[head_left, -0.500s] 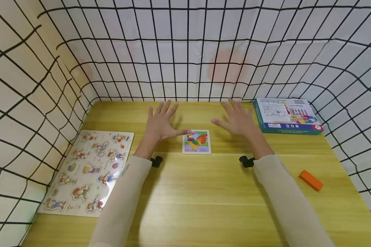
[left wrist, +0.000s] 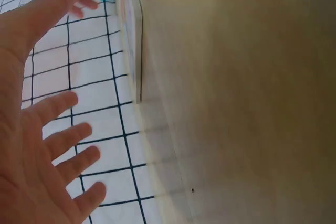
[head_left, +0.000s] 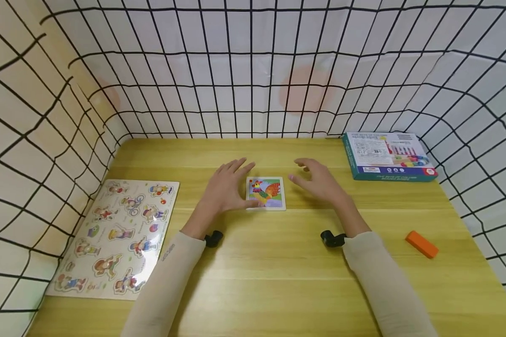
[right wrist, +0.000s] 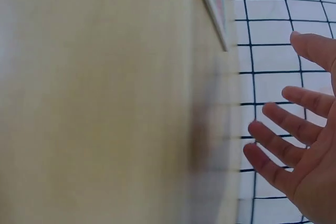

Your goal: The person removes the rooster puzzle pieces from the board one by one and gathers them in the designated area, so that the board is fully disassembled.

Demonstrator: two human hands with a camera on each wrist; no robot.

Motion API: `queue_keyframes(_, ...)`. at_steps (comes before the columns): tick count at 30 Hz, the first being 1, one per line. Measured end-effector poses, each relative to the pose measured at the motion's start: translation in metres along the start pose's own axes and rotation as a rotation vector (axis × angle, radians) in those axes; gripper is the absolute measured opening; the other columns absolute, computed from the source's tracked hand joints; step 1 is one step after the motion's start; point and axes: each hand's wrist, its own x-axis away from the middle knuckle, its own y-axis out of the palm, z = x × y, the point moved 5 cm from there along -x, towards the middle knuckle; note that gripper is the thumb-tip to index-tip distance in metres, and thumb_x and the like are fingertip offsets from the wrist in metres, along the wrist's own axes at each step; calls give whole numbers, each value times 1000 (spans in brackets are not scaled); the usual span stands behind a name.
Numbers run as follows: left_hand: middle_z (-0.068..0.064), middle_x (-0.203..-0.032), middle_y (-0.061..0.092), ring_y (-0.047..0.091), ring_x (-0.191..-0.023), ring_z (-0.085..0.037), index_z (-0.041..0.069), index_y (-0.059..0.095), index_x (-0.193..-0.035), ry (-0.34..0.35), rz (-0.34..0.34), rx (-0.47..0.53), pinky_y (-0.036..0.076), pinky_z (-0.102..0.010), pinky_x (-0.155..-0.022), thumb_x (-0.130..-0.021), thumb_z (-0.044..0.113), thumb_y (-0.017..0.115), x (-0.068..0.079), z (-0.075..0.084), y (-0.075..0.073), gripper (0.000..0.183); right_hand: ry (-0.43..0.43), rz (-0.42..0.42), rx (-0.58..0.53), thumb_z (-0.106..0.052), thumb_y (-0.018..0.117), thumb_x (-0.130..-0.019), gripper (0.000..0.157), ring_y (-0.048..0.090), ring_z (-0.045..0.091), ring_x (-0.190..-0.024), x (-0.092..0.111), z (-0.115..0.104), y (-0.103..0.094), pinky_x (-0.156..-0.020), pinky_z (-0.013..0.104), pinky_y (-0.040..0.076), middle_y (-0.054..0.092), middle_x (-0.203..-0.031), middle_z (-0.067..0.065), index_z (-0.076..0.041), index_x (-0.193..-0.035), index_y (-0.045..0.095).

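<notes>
A small square picture puzzle (head_left: 271, 191) with a colourful rooster lies on the wooden table between the two hands. Just left of it is my left hand (head_left: 226, 189), fingers spread and thumb stretched over the puzzle's lower left corner in the head view. To the puzzle's right, my right hand (head_left: 318, 181) hovers with its fingers loosely bent and nothing in its grasp. In the left wrist view the puzzle's edge (left wrist: 137, 51) stands beyond the thumb. The right wrist view shows a corner of the puzzle (right wrist: 214, 3) past the fingertips.
At the left lies a large board (head_left: 117, 238) with cartoon figures, partly under the left forearm. A teal-edged box (head_left: 390, 157) sits at the back right, and an orange block (head_left: 422, 244) nearer the front right. Black wire mesh (head_left: 253, 70) encloses the back and sides.
Both hands have drawn back slightly toward the person. The right fingers have gone from widely spread to more bent, and the left thumb has shifted lower over the puzzle.
</notes>
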Motion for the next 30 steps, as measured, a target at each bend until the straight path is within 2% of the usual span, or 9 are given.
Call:
queue_keyframes(4,-7,-168,34,36,-152,-34,26,38,-161,23,-21,39,36,-56,-121,-73,79,71,4,3,5,108,20,-4,-66,-47,61,-102,65,55,37,-135,0,6,10,-112,56,47,53,-151,16,-8,-152,46)
queue_keyframes(7,-8,-167,36,38,-151,-35,26,40,-160,46,-32,72,38,-57,-120,-76,76,72,4,7,8,103,25,15,-96,-44,61,-103,60,59,36,-130,-1,7,14,-110,55,49,57,-147,15,-8,-149,50)
queue_keyframes(16,-9,-164,40,43,-148,-34,33,43,-158,68,-69,84,43,-55,-117,-86,63,70,1,16,21,82,6,46,-192,-32,64,-103,45,64,33,-120,-7,-1,28,-104,52,52,64,-137,13,-9,-142,58)
queue_keyframes(25,-7,-166,36,37,-152,-33,32,42,-159,124,-118,64,36,-53,-122,-94,68,59,3,30,32,76,-5,62,-219,-22,64,-102,37,64,31,-113,-10,-6,39,-100,49,52,69,-127,15,-4,-134,63)
queue_keyframes(30,-10,-169,32,32,-154,-35,33,40,-159,188,-162,37,29,-52,-126,-98,61,58,6,37,40,70,26,62,-212,-21,63,-101,35,61,32,-116,-7,-7,46,-102,50,50,66,-130,15,-7,-133,64)
